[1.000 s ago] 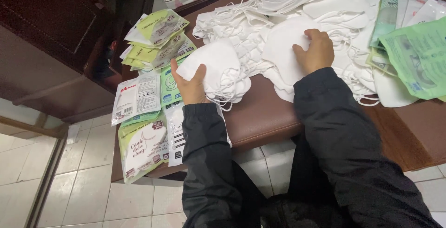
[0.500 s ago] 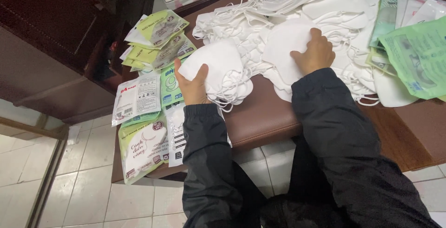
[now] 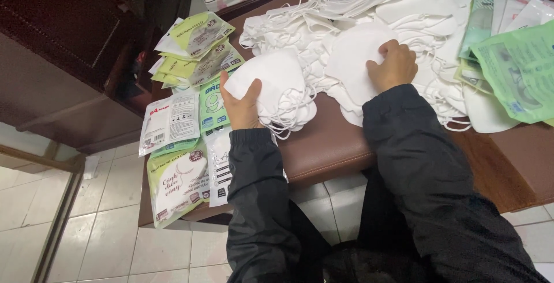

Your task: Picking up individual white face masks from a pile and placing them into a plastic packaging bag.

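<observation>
My left hand [image 3: 242, 105] grips a small stack of white folded face masks [image 3: 271, 84] at its left edge, on the brown table [image 3: 329, 144]. A little to the right, my right hand [image 3: 393, 66] is curled on a single white mask [image 3: 352, 58] that lies on top of a big heap of white masks [image 3: 415, 12]. Both arms wear black sleeves. Ear loops trail from the stack under my left hand.
Flat printed packets in green, yellow and white [image 3: 193, 46] lie at the table's left end, more [image 3: 173, 179] hang over its near-left corner. Green packets [image 3: 519, 69] lie at the right. A dark wooden cabinet [image 3: 69, 46] stands to the left over a tiled floor [image 3: 86, 231].
My right hand has shifted slightly on the single mask, its fingers curling tighter. The left hand and its stack have stayed put.
</observation>
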